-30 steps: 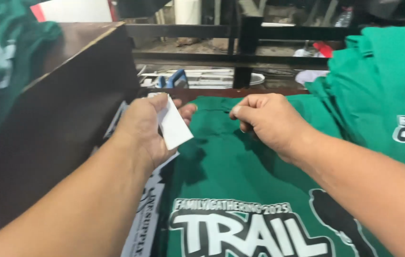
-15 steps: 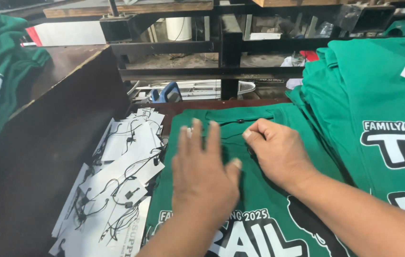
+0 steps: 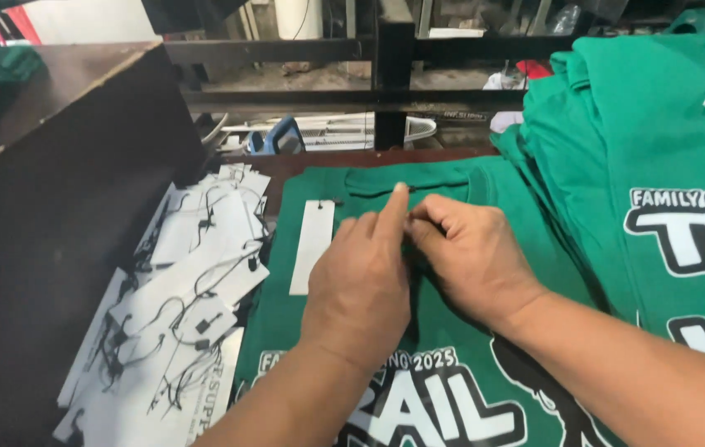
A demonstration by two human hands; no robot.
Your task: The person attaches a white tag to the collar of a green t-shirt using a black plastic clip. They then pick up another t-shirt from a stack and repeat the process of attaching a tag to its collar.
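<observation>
We see both hands low in the middle of the view, resting on a green T-shirt [image 3: 443,331] that lies flat on the table [image 3: 286,163], its collar toward 12 o'clock and white and black printed lettering on its chest at 6 o'clock. The left hand [image 3: 361,281] lies palm down on the cloth, its index finger stretched out toward the collar at 12 o'clock and the other fingers loosely curled; it has hold of nothing that we can see. The right hand [image 3: 464,257] sits just beside it at 3 o'clock, fingers bent and the tips drawn together against the fabric near the left index finger; whether they pinch the cloth or a thin string we cannot tell. The two hands touch or nearly touch at the fingertips.

A white paper tag [image 3: 313,246] lies on the shirt at 9 o'clock from the left hand, long side running toward the collar, with a dark string at its top end. Farther out at 9 o'clock, off the shirt, a loose heap of white tags with black strings [image 3: 179,314] covers the table. A dark wooden board [image 3: 55,215] rises beyond it at the left edge. At 3 o'clock a stack of folded green shirts [image 3: 617,141] stands higher than the flat one. A blue tool [image 3: 274,136] lies at 12 o'clock behind the table.
</observation>
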